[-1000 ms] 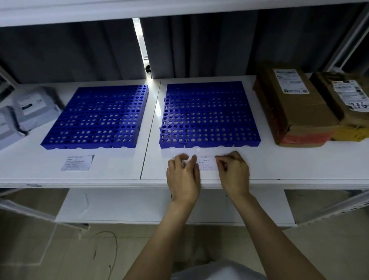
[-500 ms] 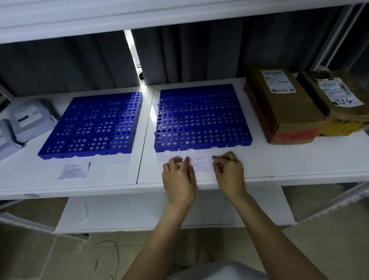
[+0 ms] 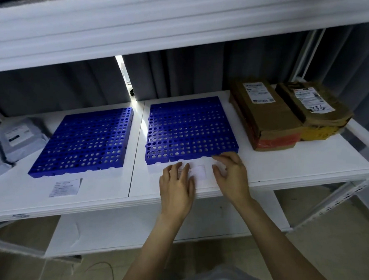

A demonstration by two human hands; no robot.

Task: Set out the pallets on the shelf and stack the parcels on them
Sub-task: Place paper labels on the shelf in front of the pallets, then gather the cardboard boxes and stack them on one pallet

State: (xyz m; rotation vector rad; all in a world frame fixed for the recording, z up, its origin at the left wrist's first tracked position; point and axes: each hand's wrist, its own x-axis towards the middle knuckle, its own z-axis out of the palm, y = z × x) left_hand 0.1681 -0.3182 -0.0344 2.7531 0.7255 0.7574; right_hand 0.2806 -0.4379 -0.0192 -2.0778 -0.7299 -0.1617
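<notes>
two hands, left hand (image 3: 177, 187) fingers straight on paper label (image 3: 199, 172), right hand (image 3: 231, 177) fingers relaxed, just before right pallet (image 3: 191, 129)

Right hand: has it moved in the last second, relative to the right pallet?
Yes. The right hand has shifted right and slightly back, off the paper label; its fingertips now reach the front right corner of the right blue pallet.

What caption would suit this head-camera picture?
Left hand rests on a white paper label, right hand beside it, in front of the right blue perforated plastic pallet on the white shelf.
</notes>
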